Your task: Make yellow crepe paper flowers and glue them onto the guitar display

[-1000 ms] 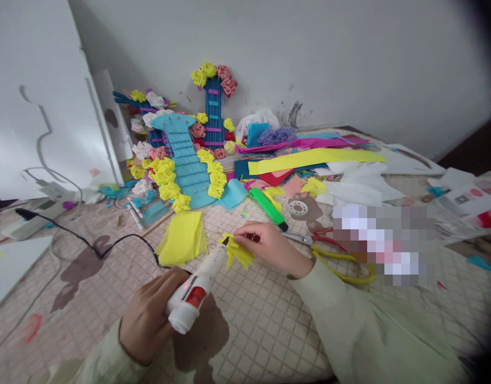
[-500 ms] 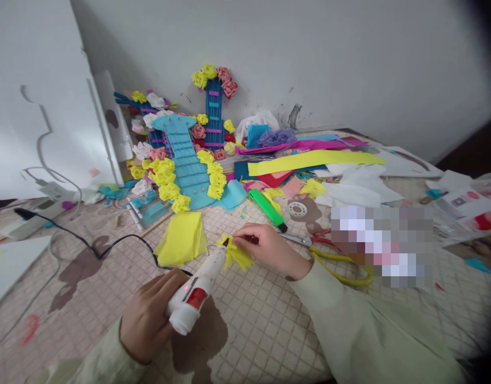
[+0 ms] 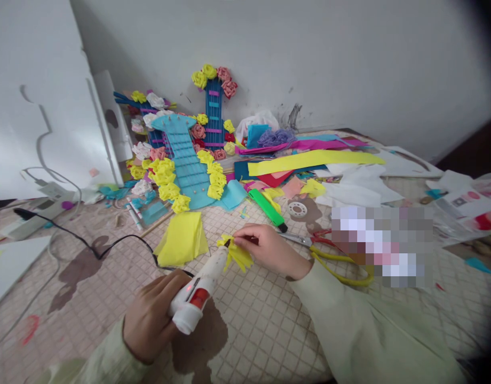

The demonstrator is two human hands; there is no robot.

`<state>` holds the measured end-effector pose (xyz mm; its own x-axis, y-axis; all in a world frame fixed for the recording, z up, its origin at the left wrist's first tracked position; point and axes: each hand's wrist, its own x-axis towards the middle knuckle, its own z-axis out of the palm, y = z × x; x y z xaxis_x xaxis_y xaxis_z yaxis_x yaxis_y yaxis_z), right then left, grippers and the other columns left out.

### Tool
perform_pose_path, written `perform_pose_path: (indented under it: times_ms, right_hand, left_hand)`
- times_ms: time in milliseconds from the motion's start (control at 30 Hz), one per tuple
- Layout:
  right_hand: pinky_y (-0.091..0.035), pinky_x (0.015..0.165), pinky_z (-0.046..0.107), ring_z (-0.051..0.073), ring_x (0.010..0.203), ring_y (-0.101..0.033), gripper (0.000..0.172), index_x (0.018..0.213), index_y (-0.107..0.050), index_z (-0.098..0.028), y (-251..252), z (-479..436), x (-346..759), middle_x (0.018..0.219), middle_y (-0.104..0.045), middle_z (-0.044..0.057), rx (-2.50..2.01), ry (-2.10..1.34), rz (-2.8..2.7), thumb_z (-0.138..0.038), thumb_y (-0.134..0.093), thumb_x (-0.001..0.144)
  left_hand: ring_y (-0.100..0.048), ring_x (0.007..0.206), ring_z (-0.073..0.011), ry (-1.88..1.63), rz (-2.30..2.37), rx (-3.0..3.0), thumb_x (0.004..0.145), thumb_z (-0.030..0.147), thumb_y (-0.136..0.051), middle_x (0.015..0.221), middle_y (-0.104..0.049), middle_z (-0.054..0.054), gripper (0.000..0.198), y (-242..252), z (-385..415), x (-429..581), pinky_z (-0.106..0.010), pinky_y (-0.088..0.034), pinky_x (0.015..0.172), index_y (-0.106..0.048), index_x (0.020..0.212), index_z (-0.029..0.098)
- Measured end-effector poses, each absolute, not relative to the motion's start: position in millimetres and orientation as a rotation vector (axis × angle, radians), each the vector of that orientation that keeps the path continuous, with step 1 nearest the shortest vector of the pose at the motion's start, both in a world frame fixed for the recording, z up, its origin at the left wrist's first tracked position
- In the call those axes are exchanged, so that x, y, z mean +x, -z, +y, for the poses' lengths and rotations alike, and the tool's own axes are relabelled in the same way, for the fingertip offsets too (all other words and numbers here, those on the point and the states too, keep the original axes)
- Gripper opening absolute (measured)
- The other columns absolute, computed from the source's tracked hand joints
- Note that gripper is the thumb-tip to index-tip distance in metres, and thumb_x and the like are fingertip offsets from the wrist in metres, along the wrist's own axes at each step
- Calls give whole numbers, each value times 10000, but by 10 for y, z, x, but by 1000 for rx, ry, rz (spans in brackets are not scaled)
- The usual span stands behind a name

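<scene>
My left hand (image 3: 151, 317) is wrapped round a white hot glue gun (image 3: 199, 288) with a red trigger. Its nozzle touches a small crumpled yellow paper flower (image 3: 238, 255). My right hand (image 3: 269, 249) pinches that flower against the quilted mat, fingers closed. A black cord (image 3: 89, 245) runs left from the gun. A folded yellow paper sheet (image 3: 183, 239) lies just behind the nozzle.
Blue ladder-like craft pieces (image 3: 187, 160) trimmed with yellow, pink and white paper flowers stand at the back wall. Coloured paper strips (image 3: 313, 157), a green cutter (image 3: 267, 207), a tape roll (image 3: 297, 208) and red-and-yellow scissors (image 3: 329, 250) lie to the right. A power strip (image 3: 33, 216) sits left.
My left hand and the glue gun have shifted slightly right and down. The right hand and the yellow flower have stayed in place.
</scene>
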<state>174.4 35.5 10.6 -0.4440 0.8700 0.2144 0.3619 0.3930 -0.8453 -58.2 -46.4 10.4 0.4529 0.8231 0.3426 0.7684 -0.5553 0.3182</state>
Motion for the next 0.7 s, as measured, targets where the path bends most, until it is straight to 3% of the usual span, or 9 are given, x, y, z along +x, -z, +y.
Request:
perform_pose_path:
  times_ms: [400, 700]
  right_hand:
    - [-448, 683, 238, 130, 776, -592, 156, 840, -663, -156, -84, 362, 1739, 864, -674, 44, -1055, -975, -1989, -193, -514, 814]
    - [-453, 662, 254, 137, 754, -592, 169, 826, -665, -163, -58, 368, 1741, 846, -670, 42, -1070, -973, -1994, -215, -504, 815]
  left_hand:
    - [-569, 625, -179, -706, 1433, 2524, 834, 437, -297, 738, -597, -52, 320, -82, -482, -617, -280, -421, 546, -521, 862, 210]
    - [-609, 739, -191, -929, 1506, 2277, 781, 328, -474, 827, -634, -58, 187, -46, -523, -708, -285, -493, 637, -552, 893, 201]
